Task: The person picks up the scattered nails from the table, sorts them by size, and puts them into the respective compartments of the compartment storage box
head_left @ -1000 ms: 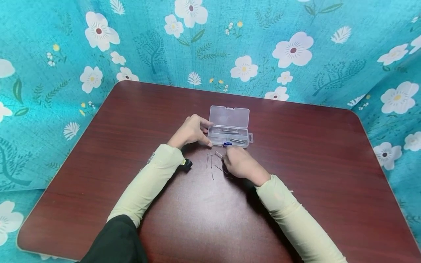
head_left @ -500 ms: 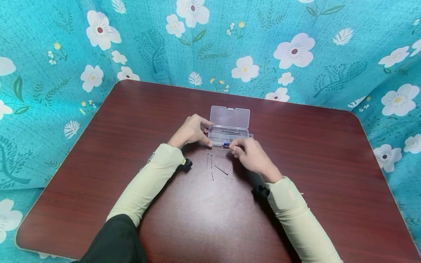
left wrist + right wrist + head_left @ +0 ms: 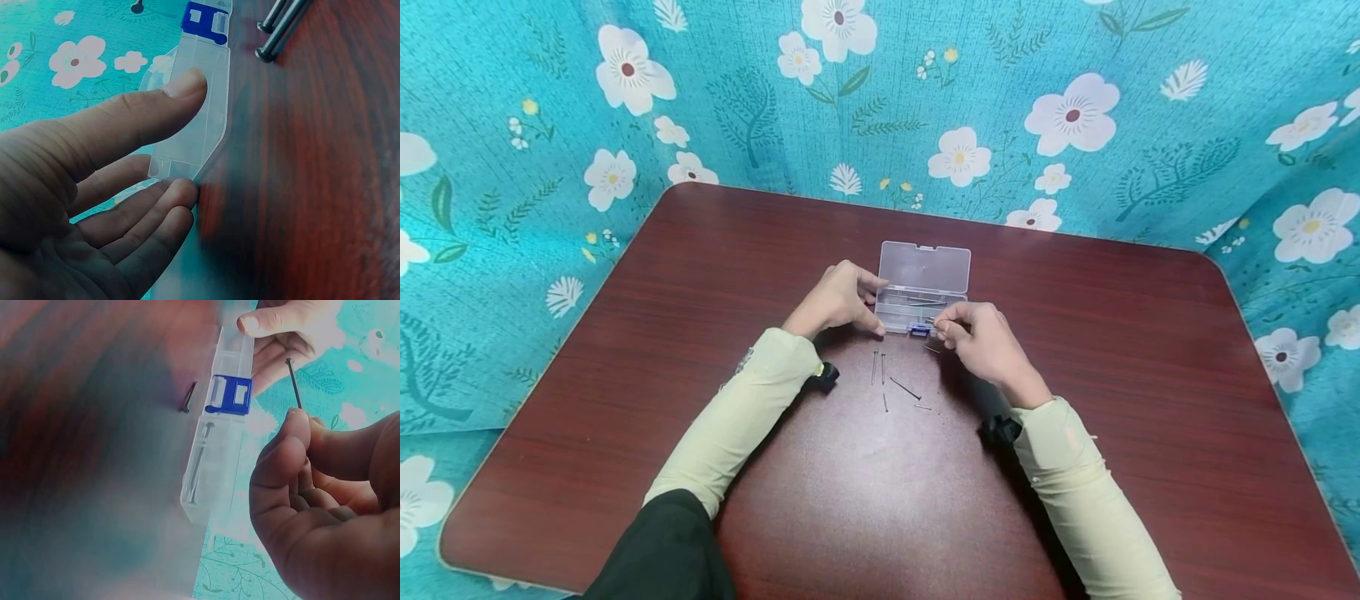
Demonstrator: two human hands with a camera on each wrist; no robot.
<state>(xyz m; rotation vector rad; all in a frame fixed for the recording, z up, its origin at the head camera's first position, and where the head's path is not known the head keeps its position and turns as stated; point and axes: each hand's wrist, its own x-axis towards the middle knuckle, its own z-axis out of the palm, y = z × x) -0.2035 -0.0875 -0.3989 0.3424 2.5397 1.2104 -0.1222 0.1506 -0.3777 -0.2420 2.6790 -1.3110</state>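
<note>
A clear plastic compartment box [image 3: 892, 320] stands with its lid [image 3: 923, 267] raised and a blue latch [image 3: 229, 395] on its front. Long nails lie in its compartments. My left hand [image 3: 838, 298] holds the box's left end, thumb against the front wall and fingers round the end, as the left wrist view shows. Between thumb and forefinger, my right hand [image 3: 988, 342] pinches a nail [image 3: 295, 384] by one end, its head sticking out. That hand is at the right front of the box, covering part of it in the head view.
Several loose nails lie on the table in front of the box, among them a dark nail [image 3: 905, 388] and a short nail [image 3: 922, 407]. Another nail [image 3: 189, 397] lies close by the latch. A flowered blue curtain [image 3: 955, 158] hangs behind the table [image 3: 760, 250].
My right hand has picked a nail up from the table and carried it up and rightward to the box's right front. My left hand stays where it was on the box.
</note>
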